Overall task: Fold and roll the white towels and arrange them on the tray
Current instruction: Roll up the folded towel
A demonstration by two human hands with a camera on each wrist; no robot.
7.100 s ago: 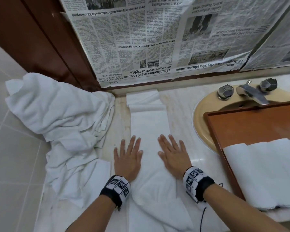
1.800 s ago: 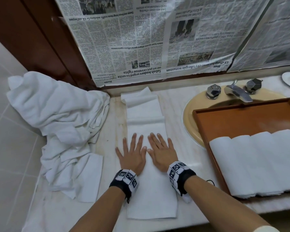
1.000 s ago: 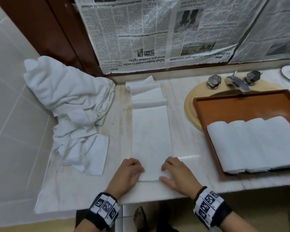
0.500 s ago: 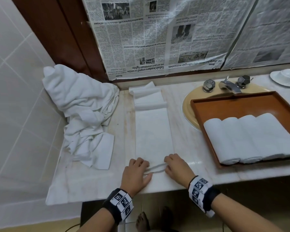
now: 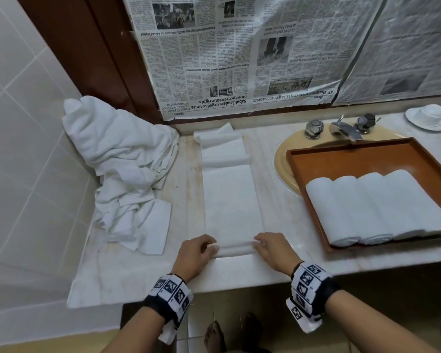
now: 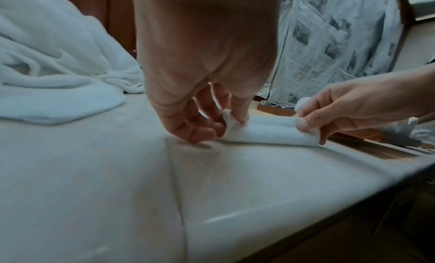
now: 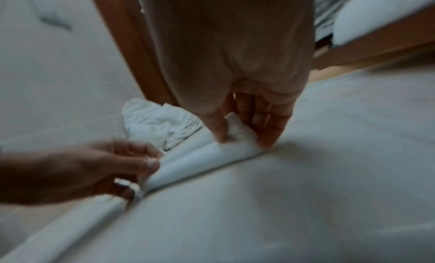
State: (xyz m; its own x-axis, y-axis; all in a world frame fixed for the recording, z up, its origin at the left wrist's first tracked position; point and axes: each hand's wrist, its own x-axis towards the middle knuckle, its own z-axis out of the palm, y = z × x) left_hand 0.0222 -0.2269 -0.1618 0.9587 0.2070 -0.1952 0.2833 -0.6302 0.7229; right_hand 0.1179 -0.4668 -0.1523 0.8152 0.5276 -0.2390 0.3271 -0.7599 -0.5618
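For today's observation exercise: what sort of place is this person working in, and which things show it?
Probably a bathroom, perhaps a hotel's: a basin with faucet set in a marble counter, and tiled wall.

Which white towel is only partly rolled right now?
The folded towel on the counter between both hands; only its near end is rolled. The four on the tray are finished; the heap is loose.

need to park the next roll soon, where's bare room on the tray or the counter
The tray has bare wood behind the four rolled towels, toward the faucet. Bare counter strips flank the long towel, the right one wider. The left corner is crowded by the towel pile. Both hands hold the starting roll.
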